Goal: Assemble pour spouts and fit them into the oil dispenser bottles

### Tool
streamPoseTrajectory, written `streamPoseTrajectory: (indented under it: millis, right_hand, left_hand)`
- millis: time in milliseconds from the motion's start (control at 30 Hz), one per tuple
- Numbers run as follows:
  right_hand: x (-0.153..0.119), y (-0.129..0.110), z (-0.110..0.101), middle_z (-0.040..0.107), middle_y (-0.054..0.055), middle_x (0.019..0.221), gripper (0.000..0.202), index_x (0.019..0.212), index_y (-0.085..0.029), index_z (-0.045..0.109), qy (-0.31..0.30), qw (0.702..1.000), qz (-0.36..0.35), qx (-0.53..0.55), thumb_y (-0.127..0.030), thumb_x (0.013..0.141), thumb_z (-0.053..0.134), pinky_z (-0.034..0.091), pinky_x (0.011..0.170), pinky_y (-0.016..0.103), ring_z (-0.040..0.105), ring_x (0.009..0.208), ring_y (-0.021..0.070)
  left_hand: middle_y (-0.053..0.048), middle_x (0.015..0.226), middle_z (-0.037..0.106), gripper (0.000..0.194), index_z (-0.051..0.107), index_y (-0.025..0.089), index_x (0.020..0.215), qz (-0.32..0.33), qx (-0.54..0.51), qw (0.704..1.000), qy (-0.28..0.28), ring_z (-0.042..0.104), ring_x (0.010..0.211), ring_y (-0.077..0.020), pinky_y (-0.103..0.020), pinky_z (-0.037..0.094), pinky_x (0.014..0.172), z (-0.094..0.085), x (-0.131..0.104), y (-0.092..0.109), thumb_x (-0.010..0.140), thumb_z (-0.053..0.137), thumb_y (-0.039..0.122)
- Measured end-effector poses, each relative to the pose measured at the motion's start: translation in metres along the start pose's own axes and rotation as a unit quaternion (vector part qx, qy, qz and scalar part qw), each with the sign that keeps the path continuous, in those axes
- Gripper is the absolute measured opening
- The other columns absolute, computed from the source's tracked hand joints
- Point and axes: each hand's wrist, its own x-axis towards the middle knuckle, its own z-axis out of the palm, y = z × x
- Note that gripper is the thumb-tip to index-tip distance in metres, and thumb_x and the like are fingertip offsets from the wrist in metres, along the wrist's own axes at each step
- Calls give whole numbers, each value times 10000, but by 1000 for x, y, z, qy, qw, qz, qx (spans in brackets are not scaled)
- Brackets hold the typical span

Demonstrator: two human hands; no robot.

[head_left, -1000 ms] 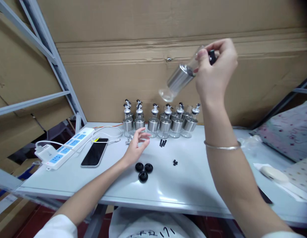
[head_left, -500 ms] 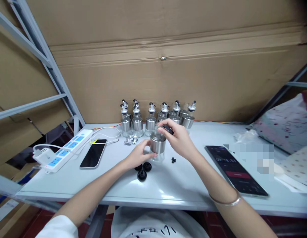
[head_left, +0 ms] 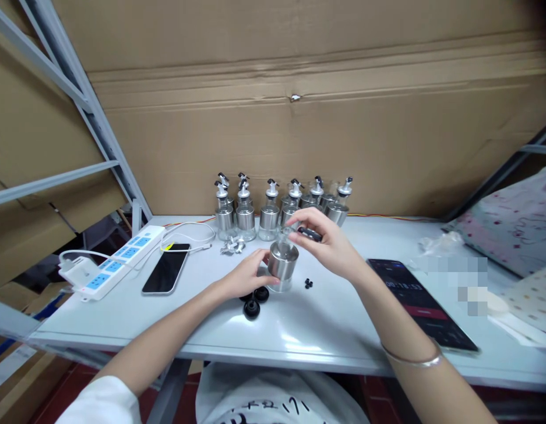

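Observation:
A small glass bottle with a steel sleeve [head_left: 282, 263] stands on the white table [head_left: 326, 324]. My left hand [head_left: 244, 277] grips its lower left side. My right hand [head_left: 328, 244] hovers over the bottle's mouth, pinching a small black piece [head_left: 309, 234] between thumb and fingers. Black round caps [head_left: 254, 301] lie just below my left hand, and a tiny black part [head_left: 308, 285] lies to the right of the bottle. A row of several finished bottles with pour spouts [head_left: 282, 203] stands behind, against the cardboard.
A black phone [head_left: 166, 268] on a white cable and a white power strip [head_left: 112, 262] lie at the left. A second phone with a lit screen [head_left: 420, 303] lies at the right. Small metal parts [head_left: 232, 245] sit near the bottle row. A cardboard wall [head_left: 299, 118] backs the table.
My right hand brought the bottle down from the air onto the table. My left hand took hold of its side, and the right hand now holds the black piece over its mouth.

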Motion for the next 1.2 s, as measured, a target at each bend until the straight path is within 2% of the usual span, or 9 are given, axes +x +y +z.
streamPoseTrajectory:
  millis: [100, 200, 300, 533, 667, 1200]
  right_hand:
    - [11, -10, 0, 550, 30, 860, 250, 718, -207, 584, 46, 990, 22, 133, -435, 818, 602, 381, 495, 250, 459, 609, 109]
    - [26, -21, 4, 539, 3, 747, 353, 677, -209, 484, 65, 972, 18, 225, -517, 837, 550, 415, 555, 246, 477, 607, 103]
    - [39, -24, 12, 555, -6, 686, 402, 683, -216, 437, 44, 964, 13, 262, -580, 845, 494, 437, 609, 253, 512, 621, 111]
    - [42, -10, 29, 564, -13, 622, 393, 678, -219, 424, 12, 950, 50, 308, -568, 849, 482, 427, 588, 253, 516, 584, 118]
    - [37, -4, 33, 515, -31, 570, 383, 676, -217, 436, -1, 943, 56, 328, -553, 848, 502, 397, 551, 246, 487, 544, 110]
    - [34, 6, 38, 503, -34, 543, 436, 661, -223, 416, 17, 955, 42, 292, -622, 817, 496, 357, 524, 250, 441, 512, 106]
  left_hand:
    - [-78, 1062, 558, 347, 522, 158, 1037, 4, 2, 1000, -6, 522, 998, -220, -359, 425, 903, 0, -1, 0, 768, 684, 308]
    - [-82, 1081, 552, 365, 513, 155, 1045, 2, 0, 1000, -11, 520, 1010, -220, -359, 418, 912, 0, -1, -1, 771, 683, 326]
    - [-83, 1095, 545, 367, 504, 153, 1051, 2, -5, 1000, -13, 513, 1025, -218, -359, 412, 920, 0, -1, -1, 777, 679, 324]
    - [-103, 1105, 548, 414, 501, 141, 1071, 6, 9, 1000, -12, 516, 1022, -231, -368, 423, 908, 0, 0, -2, 779, 673, 378]
    - [-103, 1103, 550, 403, 504, 139, 1060, 19, 4, 1000, -10, 518, 1023, -227, -374, 421, 922, 0, 0, -4, 781, 672, 375]
    - [-101, 1089, 554, 381, 526, 150, 1036, 8, -8, 1000, -11, 528, 1001, -234, -399, 429, 917, 0, 2, -4, 765, 679, 369]
